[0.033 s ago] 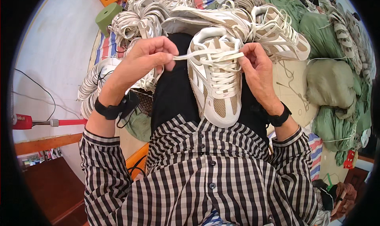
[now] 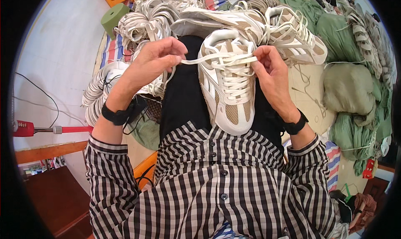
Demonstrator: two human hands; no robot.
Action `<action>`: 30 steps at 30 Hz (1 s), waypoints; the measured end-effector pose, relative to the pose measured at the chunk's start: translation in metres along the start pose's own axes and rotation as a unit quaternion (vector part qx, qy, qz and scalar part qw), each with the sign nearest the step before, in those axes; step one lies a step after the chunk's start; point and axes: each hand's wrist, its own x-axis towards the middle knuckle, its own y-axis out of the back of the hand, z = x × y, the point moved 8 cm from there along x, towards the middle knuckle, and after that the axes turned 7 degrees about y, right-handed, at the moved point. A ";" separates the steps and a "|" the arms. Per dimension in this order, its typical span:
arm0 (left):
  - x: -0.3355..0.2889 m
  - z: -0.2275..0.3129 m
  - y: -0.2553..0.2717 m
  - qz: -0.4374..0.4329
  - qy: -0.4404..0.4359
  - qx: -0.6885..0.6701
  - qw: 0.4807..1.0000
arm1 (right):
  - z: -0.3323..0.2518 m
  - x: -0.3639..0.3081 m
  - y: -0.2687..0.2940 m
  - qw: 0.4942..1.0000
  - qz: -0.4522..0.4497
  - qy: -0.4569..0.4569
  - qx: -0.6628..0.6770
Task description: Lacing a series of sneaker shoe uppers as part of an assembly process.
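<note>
A white and beige sneaker rests on my lap, toe toward me, its white lace threaded through the eyelets. My left hand pinches one end of the shoelace off the shoe's left side. At the shoe's upper right, my right hand pinches the other part of the lace between thumb and forefinger. Between the hands the lace crosses over the tongue in loose loops. Just beyond lie another sneaker with laces and one on its side.
Bundles of shoe uppers are piled at the far left beside a green stool. On the right lie green wrapped sacks. A red-handled rod and a brown wooden surface are at the left.
My left hand has shifted very slightly left and away from me, and the lace it holds sags a little. My right hand and the sneaker have barely moved.
</note>
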 end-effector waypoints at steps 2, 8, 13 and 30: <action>0.006 -0.008 0.017 0.090 -0.033 0.122 0.988 | -0.005 -0.002 0.003 1.000 -0.004 0.006 0.001; 0.019 -0.002 0.010 0.117 -0.026 0.084 0.989 | -0.017 -0.030 0.026 0.982 -0.061 0.057 -0.169; 0.015 0.038 0.015 0.372 -0.184 0.340 0.844 | -0.038 -0.072 -0.005 0.896 -0.204 0.158 -0.363; 0.126 0.023 0.075 0.219 -0.204 0.310 0.902 | -0.055 -0.079 0.009 0.877 -0.136 0.294 -0.354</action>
